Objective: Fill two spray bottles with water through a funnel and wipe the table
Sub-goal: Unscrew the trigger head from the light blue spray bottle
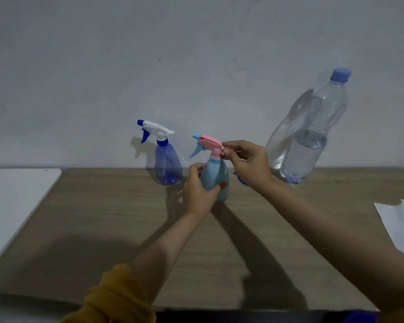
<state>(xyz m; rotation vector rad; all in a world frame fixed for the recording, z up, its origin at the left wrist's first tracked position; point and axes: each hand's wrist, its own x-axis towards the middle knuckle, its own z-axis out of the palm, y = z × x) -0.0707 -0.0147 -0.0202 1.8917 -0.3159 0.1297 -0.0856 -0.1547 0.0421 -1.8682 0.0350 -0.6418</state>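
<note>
A wooden table (103,229) fills the lower half of the view, its far edge against a plain grey-white wall (196,54). At the far right of the table, close to the wall, stands a large clear water bottle (313,136) with a blue cap, upright and partly filled, the water level about halfway up its body. A white surface (14,206) adjoins the table on the left, and a white sheet, paper or cloth, (399,222) lies at the right edge of the table.

Near the middle of the far side, the light blue spray bottle (216,180) with a pink and blue trigger head stands upright on the table. The left hand (200,194) grasps its body from the left, fingers and thumb curled round the lower half. The right hand (247,164) is at the back of the pink head, its thumb and fingertips pinching the rear end of it near the collar, the other fingers loosely bent. The head sits on the neck of the bottle; whether it is screwed tight cannot be told.

Just to the left and a little farther back stands the dark blue translucent spray bottle (167,164) with a white and blue trigger head, upright, apart from both hands, nozzle pointing left.

A small blue object (239,179) shows on the table behind the right wrist, mostly hidden; what it is cannot be told. A mustard-yellow sleeve (112,299) is pushed up the left forearm at the near edge.
</note>
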